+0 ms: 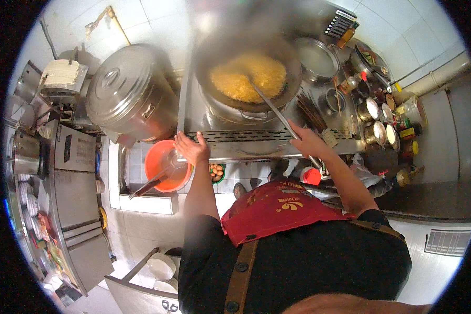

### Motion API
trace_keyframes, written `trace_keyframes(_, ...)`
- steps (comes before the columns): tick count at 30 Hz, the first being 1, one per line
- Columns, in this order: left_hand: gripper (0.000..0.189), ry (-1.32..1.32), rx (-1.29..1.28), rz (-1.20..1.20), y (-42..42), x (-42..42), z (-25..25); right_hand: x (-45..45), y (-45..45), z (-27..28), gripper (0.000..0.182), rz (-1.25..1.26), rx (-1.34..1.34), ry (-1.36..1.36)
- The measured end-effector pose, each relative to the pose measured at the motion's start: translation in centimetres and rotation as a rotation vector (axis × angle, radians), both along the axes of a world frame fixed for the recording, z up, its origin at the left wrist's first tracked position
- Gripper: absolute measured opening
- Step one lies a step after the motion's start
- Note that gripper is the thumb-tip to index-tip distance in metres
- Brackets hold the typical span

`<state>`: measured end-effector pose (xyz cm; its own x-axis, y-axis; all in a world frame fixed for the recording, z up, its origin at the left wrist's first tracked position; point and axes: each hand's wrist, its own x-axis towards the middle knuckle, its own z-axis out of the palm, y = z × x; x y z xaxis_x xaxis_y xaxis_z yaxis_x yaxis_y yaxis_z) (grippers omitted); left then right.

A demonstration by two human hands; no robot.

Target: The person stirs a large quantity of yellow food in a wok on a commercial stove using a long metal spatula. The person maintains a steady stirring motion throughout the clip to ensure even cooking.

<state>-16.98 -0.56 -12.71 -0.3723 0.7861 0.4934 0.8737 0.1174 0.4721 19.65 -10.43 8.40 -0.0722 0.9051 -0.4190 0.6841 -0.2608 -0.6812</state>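
Note:
My right hand [310, 141] is closed around the long metal handle of a cooking ladle or spatula [272, 106]. Its far end dips into yellow-orange, bubbling food [247, 76] in a large dark wok [294, 84] on the stove, and steam blurs the wok's far side. The utensil's head is hidden in the food. My left hand [192, 149] rests with fingers spread at the stove's front left corner, holding nothing that shows. Just left of it and lower, an orange plastic bucket [151, 159] has a long-handled utensil [153, 184] lying across it.
A big lidded stockpot [129, 90] stands left of the wok. To the right are a round pot of cloudy liquid [316, 59], skewers or chopsticks [310, 110] and several seasoning containers [380, 131]. A green basket of eggs [217, 172] is below the stove's front edge.

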Motion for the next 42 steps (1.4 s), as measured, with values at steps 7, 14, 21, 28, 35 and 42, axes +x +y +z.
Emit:
trace_keyframes(7,0.073,-0.023,0.004,-0.008,0.3,0.0,-0.4,6.5,-3.9,0.3,0.08,0.217,0.174,-0.255)
trace_keyframes(14,0.072,-0.024,-0.008,-0.01,-0.2,0.0,-0.3,7.2,-2.8,4.4,0.078,0.245,0.042,-0.511)
trace_keyframes(21,0.071,-0.014,0.033,-0.014,0.1,0.2,0.1,1.8,4.6,-2.9,0.076,0.122,0.097,-0.7)
trace_keyframes(28,0.071,-0.003,0.024,-0.023,-0.1,-0.1,0.2,-1.0,8.6,-4.5,0.073,0.02,0.242,-0.49)
trace_keyframes(35,0.071,-0.001,-0.02,-0.004,-0.2,-0.1,0.4,-2.1,6.4,-3.0,0.076,-0.103,0.024,0.002)
trace_keyframes(42,0.072,-0.012,0.024,-0.019,0.2,0.0,0.0,0.3,1.2,-2.2,0.079,-0.012,0.029,0.044)
